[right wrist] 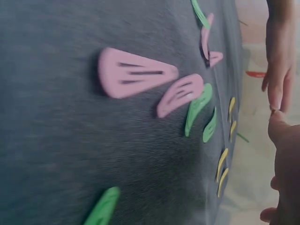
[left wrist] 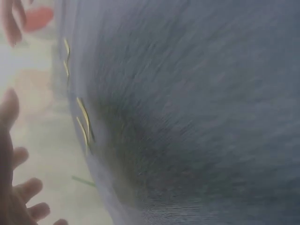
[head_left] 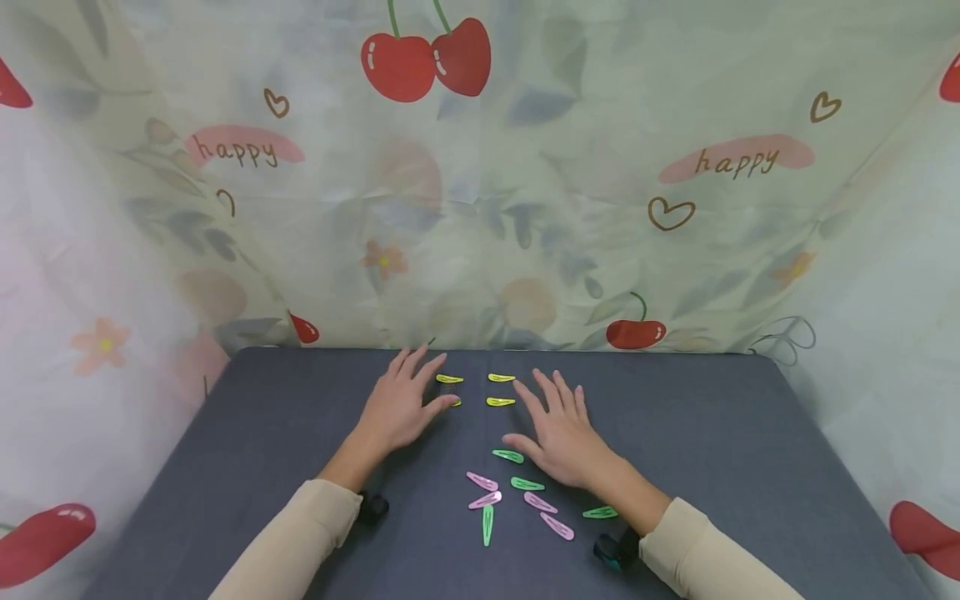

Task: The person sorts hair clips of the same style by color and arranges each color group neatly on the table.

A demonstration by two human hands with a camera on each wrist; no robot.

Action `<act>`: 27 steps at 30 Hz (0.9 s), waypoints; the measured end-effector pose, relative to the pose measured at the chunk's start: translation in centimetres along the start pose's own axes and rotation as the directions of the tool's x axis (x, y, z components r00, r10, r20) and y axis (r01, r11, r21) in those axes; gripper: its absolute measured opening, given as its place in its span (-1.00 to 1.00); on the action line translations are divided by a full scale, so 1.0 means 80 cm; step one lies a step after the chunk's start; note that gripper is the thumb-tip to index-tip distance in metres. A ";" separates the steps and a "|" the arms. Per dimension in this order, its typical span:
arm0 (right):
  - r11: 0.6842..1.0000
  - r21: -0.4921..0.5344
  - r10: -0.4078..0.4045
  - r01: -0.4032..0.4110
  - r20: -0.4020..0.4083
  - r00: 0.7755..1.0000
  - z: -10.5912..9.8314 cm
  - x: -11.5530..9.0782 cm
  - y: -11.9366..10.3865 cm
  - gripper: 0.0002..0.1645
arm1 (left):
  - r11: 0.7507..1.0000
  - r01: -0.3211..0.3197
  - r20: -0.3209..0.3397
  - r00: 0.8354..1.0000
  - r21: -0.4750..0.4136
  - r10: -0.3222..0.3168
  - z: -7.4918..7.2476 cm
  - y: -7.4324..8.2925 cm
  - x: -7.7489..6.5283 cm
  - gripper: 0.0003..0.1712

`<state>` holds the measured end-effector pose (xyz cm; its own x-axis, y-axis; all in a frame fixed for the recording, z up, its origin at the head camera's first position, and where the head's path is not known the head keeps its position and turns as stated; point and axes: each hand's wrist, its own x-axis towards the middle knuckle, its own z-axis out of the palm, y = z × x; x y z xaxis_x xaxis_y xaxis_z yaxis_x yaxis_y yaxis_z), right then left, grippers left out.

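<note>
Yellow snap hair clips lie in two short columns near the table's far side, among them an upper left clip point(head_left: 450, 379) and an upper right clip point(head_left: 501, 377). My left hand point(head_left: 397, 408), fingers spread, is beside the left column; its thumb partly covers the lower left clip point(head_left: 456, 404). On the other side, my right hand point(head_left: 566, 442) has its fingers extended, with the index fingertip close to the right column. It holds nothing. Nearer me lie several pink hair clips point(right wrist: 136, 73) and green hair clips point(head_left: 527, 483), loosely scattered, one green clip point(head_left: 600, 512) below the right wrist.
A dark grey cloth covers the table point(head_left: 712, 433). Behind its far edge hangs a pale patterned curtain point(head_left: 480, 208) with cherries and flowers. Dark wrist bands point(head_left: 617, 550) sit by both sleeves. A thin looped cord point(head_left: 787, 337) is at the far right corner.
</note>
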<state>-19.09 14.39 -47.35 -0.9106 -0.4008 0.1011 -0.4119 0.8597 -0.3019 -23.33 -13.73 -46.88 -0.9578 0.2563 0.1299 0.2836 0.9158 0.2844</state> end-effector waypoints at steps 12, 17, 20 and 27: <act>0.990 -0.099 -0.102 0.097 -0.044 0.994 0.002 -0.056 0.010 0.02 | 0.996 -0.087 -0.013 0.996 0.002 0.087 -0.002 0.021 -0.048 -0.01; 0.991 -0.079 -0.110 0.106 -0.049 0.993 0.000 -0.080 0.009 0.02 | 0.996 -0.064 0.015 0.998 -0.056 0.065 0.002 0.025 -0.069 0.00; 0.993 -0.068 -0.103 0.100 -0.039 0.994 0.000 -0.093 0.008 0.04 | 0.994 -0.060 0.007 0.998 -0.093 0.061 0.005 0.028 -0.078 -0.02; 0.997 -0.017 -0.080 0.080 -0.003 0.997 0.003 -0.116 0.008 0.05 | 0.973 -0.047 0.016 0.999 -0.225 0.052 0.010 0.038 -0.090 -0.08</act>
<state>-10.87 18.61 -48.74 -0.8747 -0.4674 0.1282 -0.4841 0.8302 -0.2765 -15.65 -12.57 -47.74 -0.9426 0.3080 0.1292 0.3311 0.8099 0.4843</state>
